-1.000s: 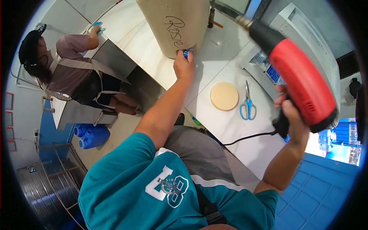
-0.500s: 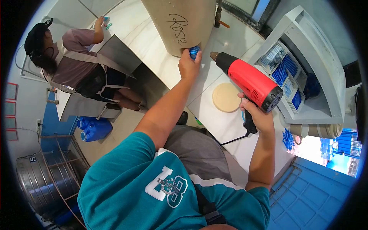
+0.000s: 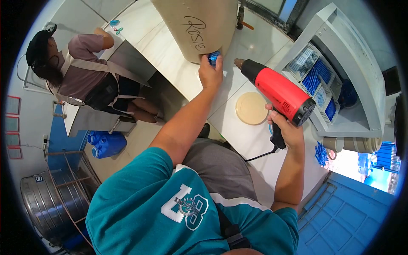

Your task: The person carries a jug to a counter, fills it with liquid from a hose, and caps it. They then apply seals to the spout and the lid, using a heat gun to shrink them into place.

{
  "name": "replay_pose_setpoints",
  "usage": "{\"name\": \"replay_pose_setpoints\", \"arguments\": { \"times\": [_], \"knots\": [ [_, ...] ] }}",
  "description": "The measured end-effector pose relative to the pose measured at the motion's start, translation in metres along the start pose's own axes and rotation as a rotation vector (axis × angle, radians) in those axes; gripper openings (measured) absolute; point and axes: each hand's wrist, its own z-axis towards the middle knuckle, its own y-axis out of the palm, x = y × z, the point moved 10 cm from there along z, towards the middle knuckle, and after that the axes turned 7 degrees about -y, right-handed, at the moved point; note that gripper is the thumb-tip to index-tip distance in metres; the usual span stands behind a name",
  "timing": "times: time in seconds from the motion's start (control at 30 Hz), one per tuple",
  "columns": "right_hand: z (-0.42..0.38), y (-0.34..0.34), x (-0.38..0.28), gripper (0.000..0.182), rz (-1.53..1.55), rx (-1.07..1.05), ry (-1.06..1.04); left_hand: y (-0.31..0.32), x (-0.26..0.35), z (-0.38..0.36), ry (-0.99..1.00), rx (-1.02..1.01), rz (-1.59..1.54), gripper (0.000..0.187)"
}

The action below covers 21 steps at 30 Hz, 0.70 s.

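Note:
My left hand (image 3: 210,73) has its fingers wrapped round a blue cap (image 3: 213,57) at the lower end of a large beige container (image 3: 193,25) marked "Rosie". My right hand (image 3: 287,127) grips the black handle of a red heat gun (image 3: 282,91). The gun's metal nozzle points left toward the cap, a short distance away from it. Below the gun, a round cream lid (image 3: 251,108) lies on the white counter (image 3: 238,136).
On the right, a grey shelf unit (image 3: 361,80) holds baskets (image 3: 314,80) of blue items. Small blue pieces (image 3: 321,154) lie near stacked cups (image 3: 352,144). A person (image 3: 85,72) stands at the left. Blue jugs (image 3: 108,144) and a metal tank (image 3: 53,199) are at lower left.
The other person's hand has shifted slightly left, off the small items on the counter. The view has moved a little; my hands still hold the same things.

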Motion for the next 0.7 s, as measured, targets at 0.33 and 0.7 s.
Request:
{"name": "replay_pose_setpoints", "arguments": {
  "times": [0.33, 0.7],
  "knots": [
    [0.01, 0.012, 0.004, 0.04, 0.025, -0.044, 0.028, 0.012, -0.008, -0.013, -0.042, 0.028, -0.044, 0.058],
    [0.013, 0.011, 0.006, 0.041, 0.048, -0.04, 0.048, 0.013, -0.008, -0.027, 0.016, -0.077, -0.031, 0.064]
  ]
}}
